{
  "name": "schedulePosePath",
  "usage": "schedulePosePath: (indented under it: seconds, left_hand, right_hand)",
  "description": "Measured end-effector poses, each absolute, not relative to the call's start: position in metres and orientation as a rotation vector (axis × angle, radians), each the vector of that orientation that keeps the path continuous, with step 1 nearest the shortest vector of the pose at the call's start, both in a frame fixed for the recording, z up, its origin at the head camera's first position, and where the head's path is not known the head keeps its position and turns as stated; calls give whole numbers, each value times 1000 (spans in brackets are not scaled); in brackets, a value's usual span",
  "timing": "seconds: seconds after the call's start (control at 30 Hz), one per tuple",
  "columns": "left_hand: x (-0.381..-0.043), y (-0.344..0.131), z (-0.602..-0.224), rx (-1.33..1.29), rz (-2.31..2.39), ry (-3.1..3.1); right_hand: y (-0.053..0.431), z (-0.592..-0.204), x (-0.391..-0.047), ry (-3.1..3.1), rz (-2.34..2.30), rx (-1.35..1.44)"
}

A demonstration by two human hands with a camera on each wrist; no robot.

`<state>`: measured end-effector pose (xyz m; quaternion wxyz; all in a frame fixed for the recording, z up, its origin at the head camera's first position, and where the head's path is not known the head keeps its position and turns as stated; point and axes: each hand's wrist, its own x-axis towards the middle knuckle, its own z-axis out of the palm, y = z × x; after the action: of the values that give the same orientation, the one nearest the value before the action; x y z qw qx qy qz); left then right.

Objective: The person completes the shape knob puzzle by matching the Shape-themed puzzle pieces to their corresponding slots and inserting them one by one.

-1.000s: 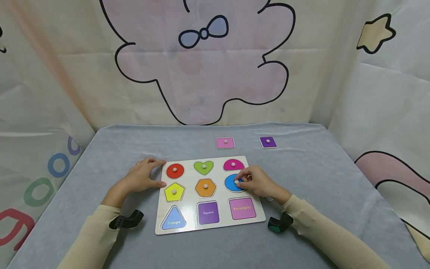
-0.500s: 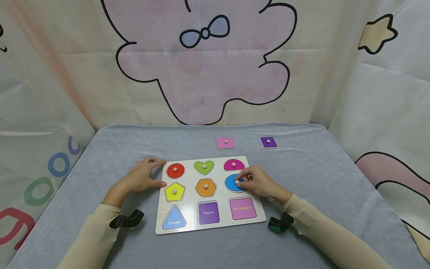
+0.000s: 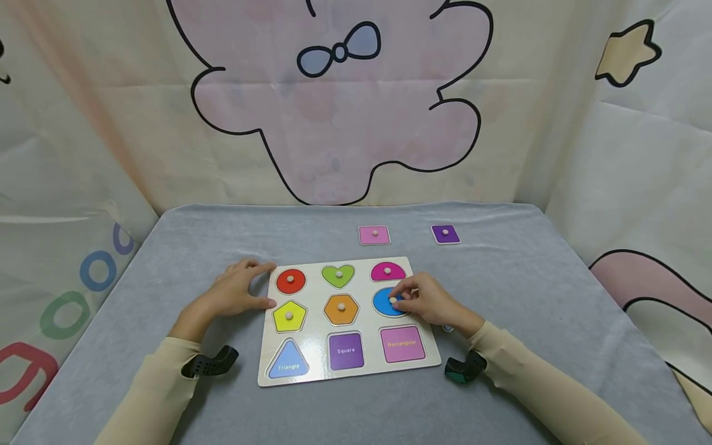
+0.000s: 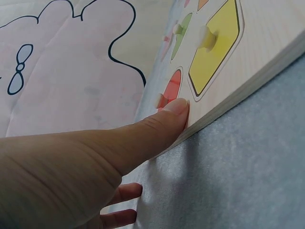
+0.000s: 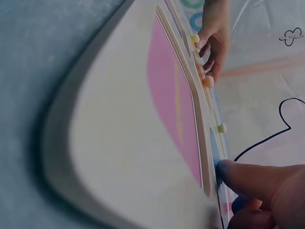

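A wooden shape puzzle board lies flat on the table. My left hand is at its left edge, fingers extended, and the left wrist view shows the thumb resting on the board's edge. With thumb and index finger my right hand pinches the knob of the blue oval piece, which sits at its recess. Red circle, green heart, magenta semicircle, yellow pentagon and orange hexagon pieces fill their recesses. The triangle, square and rectangle recesses show printed words.
Behind the board, a pink rectangle piece and a purple piece with knobs lie on the grey cloth-covered table. Printed curtains hang behind and at both sides. A dark band is on each wrist.
The view has shifted very slightly. Both hands, the board and the pieces otherwise stay in the same places.
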<state>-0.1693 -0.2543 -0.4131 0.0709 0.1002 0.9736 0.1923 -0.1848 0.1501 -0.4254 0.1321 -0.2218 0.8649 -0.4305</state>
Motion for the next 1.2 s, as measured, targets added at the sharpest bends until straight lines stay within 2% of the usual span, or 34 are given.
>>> schedulePosePath:
  seconds: [0.77, 1.2]
  left_hand:
    - [-170, -255, -415, 317, 568, 2934]
    - [-170, -255, -414, 325, 561, 2943]
  right_hand:
    - [158, -426, -189, 2415, -1254, -746]
    - [189, -421, -181, 2400, -1374, -740]
